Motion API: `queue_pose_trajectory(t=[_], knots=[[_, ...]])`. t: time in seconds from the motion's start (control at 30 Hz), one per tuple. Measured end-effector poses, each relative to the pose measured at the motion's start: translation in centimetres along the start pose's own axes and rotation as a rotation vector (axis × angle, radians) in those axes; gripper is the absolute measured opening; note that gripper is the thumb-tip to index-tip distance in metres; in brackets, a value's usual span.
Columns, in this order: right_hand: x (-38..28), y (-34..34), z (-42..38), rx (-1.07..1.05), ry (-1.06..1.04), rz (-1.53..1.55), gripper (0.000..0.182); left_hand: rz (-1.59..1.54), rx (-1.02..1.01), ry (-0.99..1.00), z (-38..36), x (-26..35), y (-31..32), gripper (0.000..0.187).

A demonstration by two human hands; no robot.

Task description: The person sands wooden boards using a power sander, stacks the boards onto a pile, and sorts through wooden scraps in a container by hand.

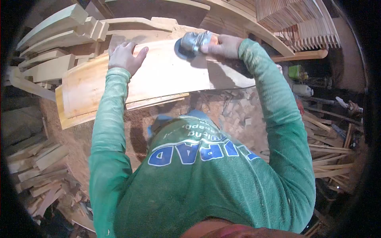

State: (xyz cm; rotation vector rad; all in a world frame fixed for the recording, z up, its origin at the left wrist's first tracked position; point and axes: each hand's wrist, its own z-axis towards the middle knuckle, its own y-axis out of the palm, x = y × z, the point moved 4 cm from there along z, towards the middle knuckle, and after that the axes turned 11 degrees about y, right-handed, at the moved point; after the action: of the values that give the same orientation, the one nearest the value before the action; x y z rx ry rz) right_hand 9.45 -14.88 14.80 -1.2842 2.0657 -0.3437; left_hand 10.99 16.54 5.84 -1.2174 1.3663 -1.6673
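A wide, pale wooden board [158,73] lies across the bench before me, its left part streaked orange-brown. My right hand [225,47] is wrapped round the body of an angle grinder [196,41], whose dark round disc rests on or just over the board's far right part. On the board's far left edge lies my left hand [126,57], fingers stretched out and thumb apart, holding nothing. Beneath the board, another yellowish board [73,120] sticks out at the left and along the near edge.
Curved wooden pieces [51,27] are stacked at the far left. Slatted wooden panels [293,20] stand at the far right. Offcuts [43,170] heap on the floor at left, small wood blocks [240,111] lie below the bench, and thin strips [329,154] are piled at right.
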Motion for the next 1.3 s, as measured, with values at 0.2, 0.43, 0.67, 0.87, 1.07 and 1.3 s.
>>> queue_pose_trajectory(t=[0.2,0.43,0.67,0.87,1.07,1.3], knots=[[2.2,0.1,-0.2,-0.04,-0.081,0.129,0.069,-0.013,0.063,0.033,0.0,-0.2,0.4,0.056],[2.6,6.3,-4.4,-0.2,-0.235,-0.098,0.08,0.035,0.152,0.094,0.0,-0.2,0.7,0.055],[12.0,0.0,-0.6,0.25,0.024,0.217,0.063,-0.094,-0.304,0.142,4.8,6.9,-0.5,0.069],[22.1,5.4,-8.2,0.436,0.108,0.709,0.055,-0.133,-0.554,0.177,9.5,13.3,-0.3,0.079],[27.7,9.9,-15.2,0.442,0.328,0.826,0.04,-0.018,-0.253,0.115,12.8,9.0,-4.5,0.089],[32.0,10.5,-12.7,0.676,-0.03,0.95,0.04,0.273,0.393,0.002,12.2,2.1,-27.6,0.062]])
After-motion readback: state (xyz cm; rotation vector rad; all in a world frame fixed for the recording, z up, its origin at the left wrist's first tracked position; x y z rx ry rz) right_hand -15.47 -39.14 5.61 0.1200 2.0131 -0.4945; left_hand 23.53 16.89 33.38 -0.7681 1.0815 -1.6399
